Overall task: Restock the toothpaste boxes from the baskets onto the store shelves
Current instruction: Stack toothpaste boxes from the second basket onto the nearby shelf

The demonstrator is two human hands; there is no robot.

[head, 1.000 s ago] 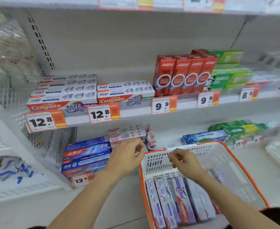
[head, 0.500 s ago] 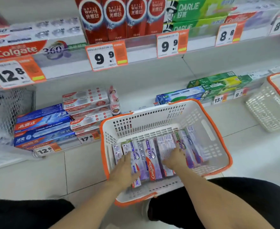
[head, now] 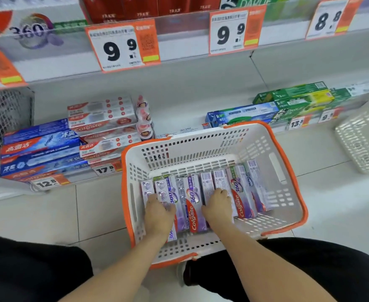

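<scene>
A white basket with an orange rim stands on the tiled floor in front of the bottom shelf. Several purple Colgate 360 toothpaste boxes lie side by side in it. My left hand is down in the basket, its fingers curled over the leftmost boxes. My right hand is beside it, fingers curled round a box in the middle of the row. The near ends of those boxes are hidden under my hands.
The bottom shelf holds blue boxes, red-and-white Colgate boxes and green boxes, with a gap behind the basket. A second white basket sits at the right. A shelf edge with price tags runs above.
My view dropped from the shelves to the basket. Both hands went down from the basket's far rim into it and now lie on the boxes.
</scene>
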